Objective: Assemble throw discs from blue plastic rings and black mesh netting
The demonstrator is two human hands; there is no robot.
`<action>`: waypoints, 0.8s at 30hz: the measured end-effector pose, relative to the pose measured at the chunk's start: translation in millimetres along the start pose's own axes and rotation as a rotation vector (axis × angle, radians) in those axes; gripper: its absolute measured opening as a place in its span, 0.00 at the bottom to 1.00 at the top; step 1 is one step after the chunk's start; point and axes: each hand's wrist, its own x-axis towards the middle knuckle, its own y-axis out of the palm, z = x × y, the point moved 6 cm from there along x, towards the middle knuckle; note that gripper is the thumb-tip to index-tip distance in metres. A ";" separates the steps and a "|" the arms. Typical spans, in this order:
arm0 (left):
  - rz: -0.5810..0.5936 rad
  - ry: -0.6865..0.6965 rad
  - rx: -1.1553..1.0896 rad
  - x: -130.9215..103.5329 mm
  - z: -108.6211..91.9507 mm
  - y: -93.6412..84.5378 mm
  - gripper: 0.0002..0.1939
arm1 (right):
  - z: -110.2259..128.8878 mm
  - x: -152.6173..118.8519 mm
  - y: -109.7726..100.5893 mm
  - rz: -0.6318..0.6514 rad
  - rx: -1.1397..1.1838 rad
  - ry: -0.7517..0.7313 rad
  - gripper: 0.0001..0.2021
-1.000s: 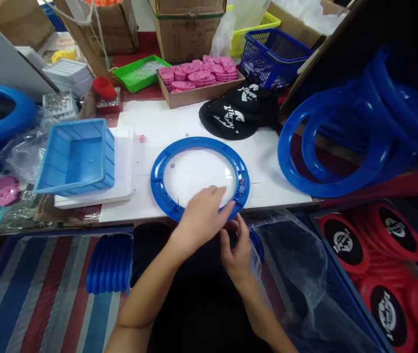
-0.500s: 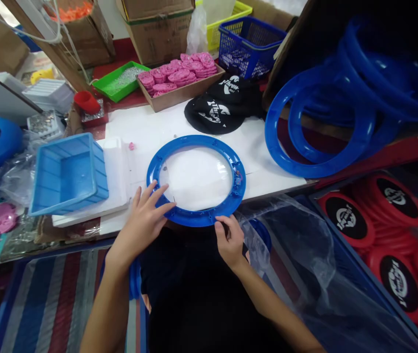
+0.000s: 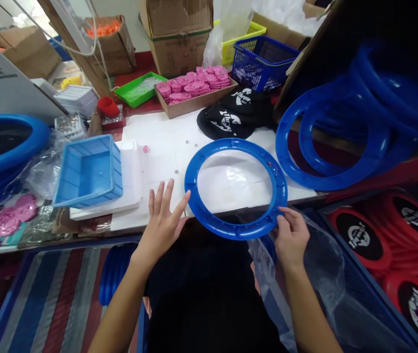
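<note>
A blue plastic ring is tilted over the table's front edge, its ribbed side up. A small part with reddish wires sits in its channel at the upper right. My right hand pinches the ring's lower right rim between thumb and fingers. At the left rim, my left hand is open with fingers spread. Its index fingertip is at the ring's edge; whether it touches, I cannot tell. Several small metal bits lie on the white table surface, left of the ring.
A light blue bin stands at left. Black printed fabric pieces lie behind the ring, near a box of pink pieces and a green tray. More blue rings spill from a carton at right, above red discs.
The view has turned left. The ring has shifted right relative to the table, with my right hand on its rim. My left hand has come off the ring's inner side to its outer left edge.
</note>
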 end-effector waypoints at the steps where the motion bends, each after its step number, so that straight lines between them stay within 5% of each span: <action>1: 0.012 0.010 -0.002 1.2 1.5 -0.4 0.46 | 5.9 9.7 -8.5 0.011 -0.032 -0.011 0.20; 6: 0.107 0.113 -0.004 12.5 -1.7 3.8 0.40 | 38.6 52.5 -27.6 0.186 -0.184 -0.044 0.24; 10: 0.227 0.216 -0.090 23.1 -8.2 16.4 0.22 | 60.2 79.3 -16.6 0.343 -0.548 -0.182 0.28; 13: 0.304 0.235 -0.174 26.9 -9.3 21.9 0.12 | 76.3 90.3 2.7 0.374 -0.946 -0.340 0.29; 17: 0.335 0.166 -0.212 24.0 -5.8 21.7 0.23 | 92.5 93.3 39.1 0.510 -1.385 -0.431 0.28; 20: 0.301 0.125 -0.179 19.2 -1.0 18.5 0.31 | 105.3 93.3 68.3 0.662 -1.475 -0.461 0.30; 24: 0.241 0.081 -0.100 17.8 10.2 12.9 0.28 | 129.6 99.5 108.0 0.754 -1.458 -0.504 0.26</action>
